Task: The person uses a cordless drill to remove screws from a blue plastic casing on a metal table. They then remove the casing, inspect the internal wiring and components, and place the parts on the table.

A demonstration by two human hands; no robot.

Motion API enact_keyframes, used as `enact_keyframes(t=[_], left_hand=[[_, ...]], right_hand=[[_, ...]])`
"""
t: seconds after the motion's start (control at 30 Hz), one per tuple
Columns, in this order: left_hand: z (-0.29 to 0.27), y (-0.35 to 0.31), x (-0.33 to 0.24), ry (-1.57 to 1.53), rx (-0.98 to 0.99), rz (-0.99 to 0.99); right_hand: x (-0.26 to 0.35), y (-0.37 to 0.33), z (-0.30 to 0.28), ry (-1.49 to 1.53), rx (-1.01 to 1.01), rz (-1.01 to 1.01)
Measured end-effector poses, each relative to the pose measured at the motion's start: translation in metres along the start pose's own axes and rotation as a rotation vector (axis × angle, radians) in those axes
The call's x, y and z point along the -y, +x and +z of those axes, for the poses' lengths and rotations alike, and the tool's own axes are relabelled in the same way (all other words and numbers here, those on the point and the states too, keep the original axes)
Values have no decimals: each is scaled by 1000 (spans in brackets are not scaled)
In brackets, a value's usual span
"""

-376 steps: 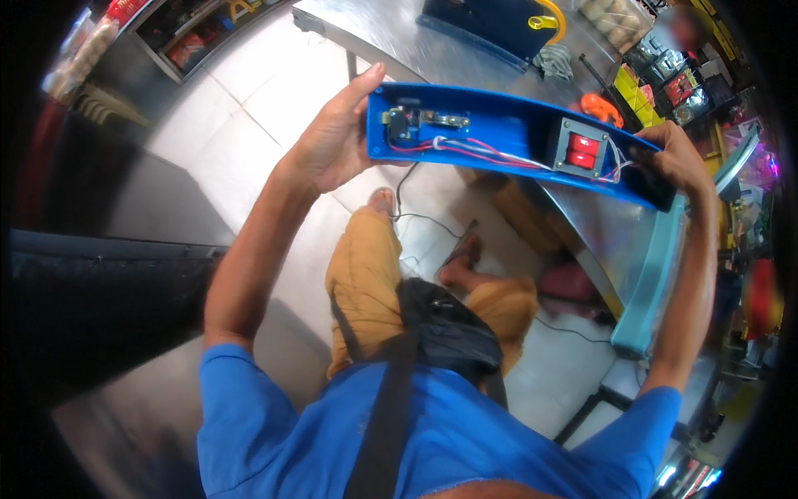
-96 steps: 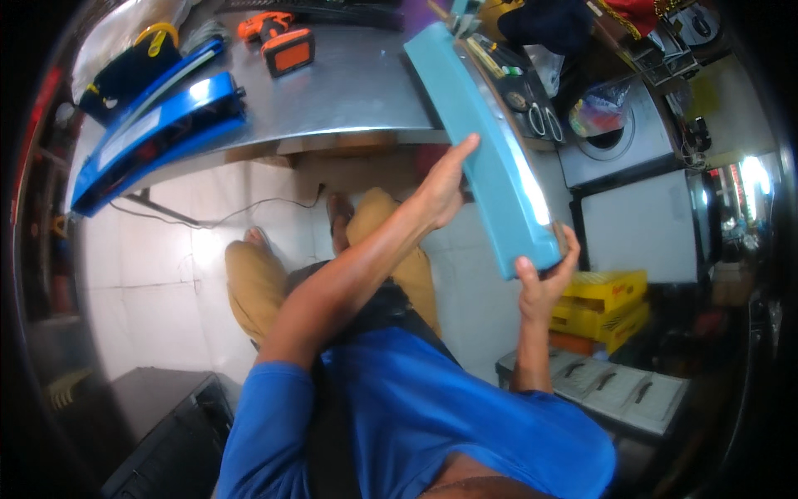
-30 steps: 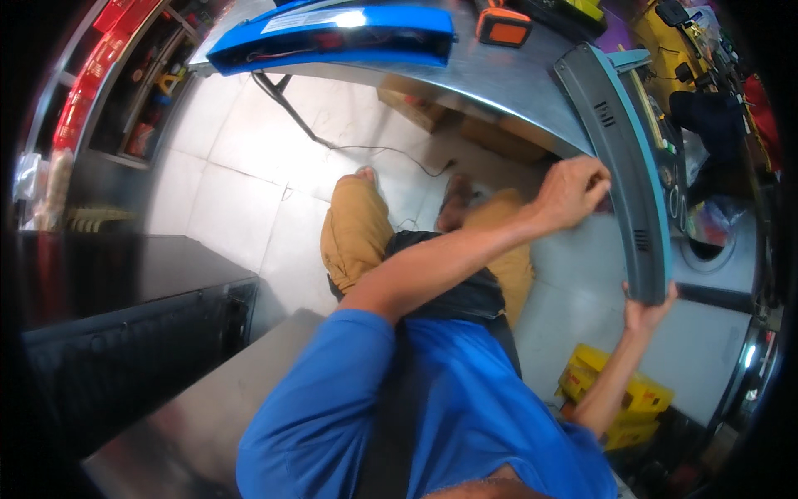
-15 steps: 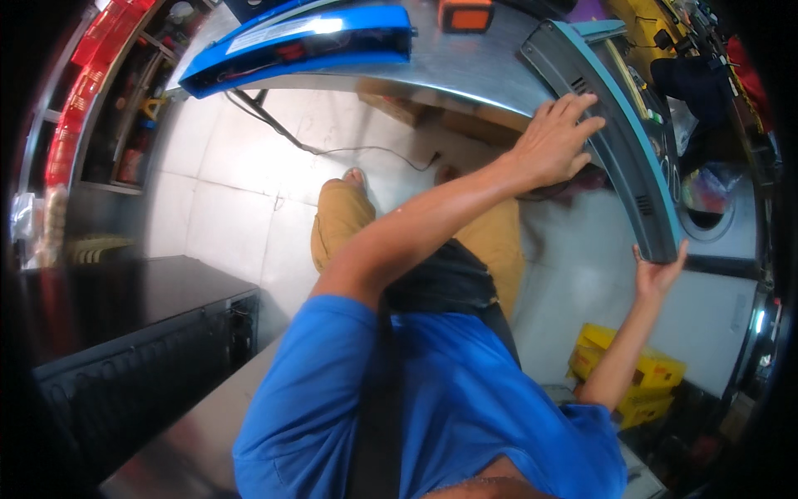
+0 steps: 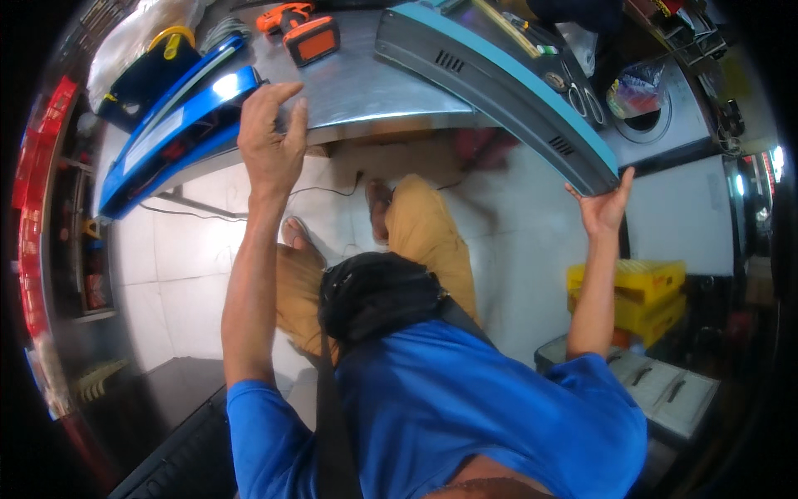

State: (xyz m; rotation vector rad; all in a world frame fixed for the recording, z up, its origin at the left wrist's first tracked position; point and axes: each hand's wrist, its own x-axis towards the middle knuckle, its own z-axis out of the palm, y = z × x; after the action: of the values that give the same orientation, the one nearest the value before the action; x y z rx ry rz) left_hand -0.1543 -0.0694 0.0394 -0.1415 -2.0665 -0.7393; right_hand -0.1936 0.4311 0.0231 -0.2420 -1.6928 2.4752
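Observation:
A long plastic casing (image 5: 507,112), dark grey with teal edges and vent slots, lies partly on the metal table and overhangs its near edge at the right. My right hand (image 5: 603,206) grips its near end from below, the fingers at one side and the thumb at the other. Over at the left, my left hand (image 5: 273,137) is raised with thumb and fingers apart and nothing between them. Its fingertips overlap the end of a blue open-sided casing (image 5: 179,133); whether they touch it I cannot tell. An orange and black cordless drill (image 5: 309,40) lies beyond.
The metal table (image 5: 382,91) runs across the far side. Scissors (image 5: 586,101) and small tools lie past the grey casing. Yellow crates (image 5: 628,299) stand at the right above white drawers (image 5: 665,387). A cable (image 5: 324,190) trails over the tiled floor.
My left hand has left the grey casing and moved left to the blue casing. My right hand still holds the grey casing's end. The whole view has swung to the right.

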Motion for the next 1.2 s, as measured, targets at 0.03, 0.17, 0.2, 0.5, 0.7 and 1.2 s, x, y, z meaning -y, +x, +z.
enact_keyframes(t=[0.03, 0.17, 0.2, 0.5, 0.7, 1.2], left_hand=[[0, -2, -1, -20, 17, -28], [23, -20, -7, -58, 69, -22], [25, -25, -10, -84, 60, -41], [-1, -88, -8, -70, 66, -109], [-34, -103, 14, -49, -233, -391], [-267, -73, 229, -395, -662, -765]], right_hand=[[-1, 2, 1, 2, 19, -1], [-1, 6, -4, -7, 36, 7], [-1, 7, -6, -4, 40, 6], [-20, 2, 4, 270, -33, 100], [-107, -34, -82, -122, -188, 339], [-133, -31, 382, -530, 858, -348]])
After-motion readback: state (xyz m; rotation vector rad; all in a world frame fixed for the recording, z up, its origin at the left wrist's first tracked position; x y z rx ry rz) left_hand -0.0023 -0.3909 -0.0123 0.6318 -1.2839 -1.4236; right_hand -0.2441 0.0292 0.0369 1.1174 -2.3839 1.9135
